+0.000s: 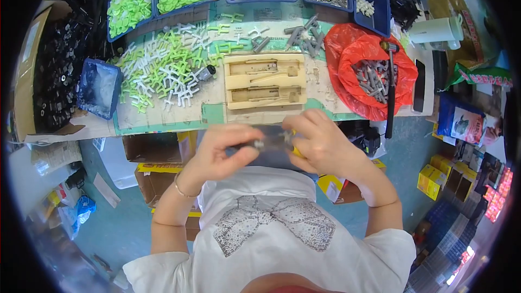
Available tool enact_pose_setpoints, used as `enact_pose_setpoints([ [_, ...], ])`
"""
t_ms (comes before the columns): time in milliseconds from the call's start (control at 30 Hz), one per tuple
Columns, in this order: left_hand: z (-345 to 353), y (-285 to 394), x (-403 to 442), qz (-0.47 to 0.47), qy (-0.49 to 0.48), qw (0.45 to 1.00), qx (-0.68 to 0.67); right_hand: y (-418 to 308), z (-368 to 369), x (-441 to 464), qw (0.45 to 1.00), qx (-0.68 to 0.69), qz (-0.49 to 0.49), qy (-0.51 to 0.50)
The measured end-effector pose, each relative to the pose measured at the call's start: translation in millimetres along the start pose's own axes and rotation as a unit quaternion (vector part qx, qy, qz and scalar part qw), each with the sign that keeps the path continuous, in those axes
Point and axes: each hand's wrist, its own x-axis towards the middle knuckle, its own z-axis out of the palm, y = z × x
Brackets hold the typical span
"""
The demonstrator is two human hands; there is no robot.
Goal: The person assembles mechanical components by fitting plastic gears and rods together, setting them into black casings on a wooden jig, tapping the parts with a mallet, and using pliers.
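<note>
In front of my body, just below the bench edge, both hands are raised close together. My left hand is closed, thumb against fingers, on a small dark part with a pale tip; motion blurs it. My right hand has its fingers curled round something small with a yellow patch; its kind is hidden by the fingers and blur. Between the hands lies a grey smear that I cannot make out. Just beyond them on the bench sits a cream-coloured block with two long shaped recesses.
Green and white forked plastic pieces are heaped left, beside a blue tray. Grey parts lie behind the block. A red bag of grey parts and a black-handled hammer are right. Blue bins line the back.
</note>
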Motion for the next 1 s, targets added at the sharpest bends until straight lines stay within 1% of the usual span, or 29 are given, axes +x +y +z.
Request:
enact_pose_setpoints([
  [67, -13.8, -10.8, -12.7, -0.015, -0.088, 0.995, -0.046, 3.5, -1.1, -0.7, 0.996, 0.067, -0.03, -0.042],
  [100, -27.1, -7.6, -16.0, -0.085, -0.158, 0.982, -0.052, 8.0, 0.9, -2.9, 0.996, 0.068, -0.036, -0.045],
  [167, -57.3, -26.0, -41.2, -0.214, -0.237, 0.947, 0.033, 21.2, 10.2, -11.5, 0.993, 0.075, 0.079, 0.036],
  [200, -72.1, -34.1, -53.8, -0.296, -0.24, 0.918, 0.112, 26.1, 11.0, -15.9, 0.983, 0.004, 0.163, 0.081],
  [233, -84.2, -41.9, -65.9, -0.375, -0.241, 0.875, 0.189, 33.4, 10.0, -18.2, 0.971, -0.042, 0.212, 0.107],
  [267, -87.6, -52.2, -84.4, -0.376, -0.238, 0.875, 0.191, 38.4, 9.0, -19.7, 0.952, -0.087, 0.261, 0.135],
  [300, -82.4, -54.4, -99.4, -0.278, -0.156, 0.845, 0.429, 39.1, 5.1, -17.9, 0.943, -0.139, 0.278, 0.122],
  [333, -82.3, -58.5, -104.4, -0.299, -0.146, 0.793, 0.51, 41.2, 6.8, -14.9, 0.943, -0.138, 0.275, 0.124],
  [367, -79.9, -54.1, -101.4, -0.324, -0.14, 0.732, 0.583, 42.9, 9.8, -13.0, 0.937, -0.175, 0.275, 0.126],
  [400, -76.4, -38.8, -87.5, -0.323, -0.14, 0.731, 0.584, 43.8, 12.3, -11.8, 0.929, -0.214, 0.275, 0.128],
  [433, -73.1, -23.6, -73.6, -0.323, -0.118, 0.845, 0.41, 43.7, 13.8, -10.5, 0.928, -0.216, 0.276, 0.13],
  [467, -68.0, -11.2, -59.4, -0.307, -0.093, 0.922, 0.216, 42.7, 15.1, -9.0, 0.931, -0.223, 0.269, 0.109],
  [533, -52.2, 5.5, -30.0, -0.189, 0.044, 0.957, 0.216, 34.7, 8.1, -3.2, 0.929, -0.247, 0.271, 0.054],
  [567, -46.1, 4.8, -14.2, -0.091, 0.111, 0.932, 0.333, 30.2, -2.3, 0.9, 0.926, -0.254, 0.274, 0.059],
  [600, -45.6, 0.9, 1.4, -0.082, 0.108, 0.933, 0.332, 26.7, -13.5, 5.4, 0.927, -0.237, 0.289, 0.019],
  [633, -46.5, -5.4, 17.5, -0.024, 0.142, 0.877, 0.458, 25.2, -23.9, 9.6, 0.927, -0.218, 0.304, -0.019],
  [667, -45.7, -10.4, 29.7, 0.036, 0.176, 0.8, 0.573, 29.9, -35.4, 16.0, 0.942, -0.2, 0.268, 0.036],
  [700, -43.5, -13.3, 37.5, 0.024, 0.171, 0.8, 0.575, 38.1, -48.6, 24.7, 0.946, -0.172, 0.267, 0.067],
  [733, -44.8, -20.3, 41.1, 0.037, 0.164, 0.79, 0.59, 49.6, -61.7, 33.6, 0.948, -0.144, 0.266, 0.097],
  [767, -47.4, -26.8, 42.6, 0.049, 0.158, 0.779, 0.605, 64.6, -74.0, 42.6, 0.947, -0.157, 0.237, 0.152],
  [833, -48.9, -30.7, 44.3, 0.06, 0.162, 0.786, 0.593, 107.8, -95.8, 64.5, 0.929, -0.194, 0.163, 0.27],
  [900, -51.0, -33.2, 43.6, 0.057, 0.151, 0.798, 0.58, 148.8, -114.9, 86.9, 0.909, -0.254, 0.121, 0.308],
  [933, -50.7, -32.5, 44.4, 0.06, 0.153, 0.797, 0.581, 164.6, -121.8, 98.7, 0.904, -0.265, 0.126, 0.311],
  [1000, -49.9, -31.1, 43.3, 0.054, 0.19, 0.816, 0.543, 185.6, -126.9, 123.2, 0.901, -0.272, 0.123, 0.315],
])
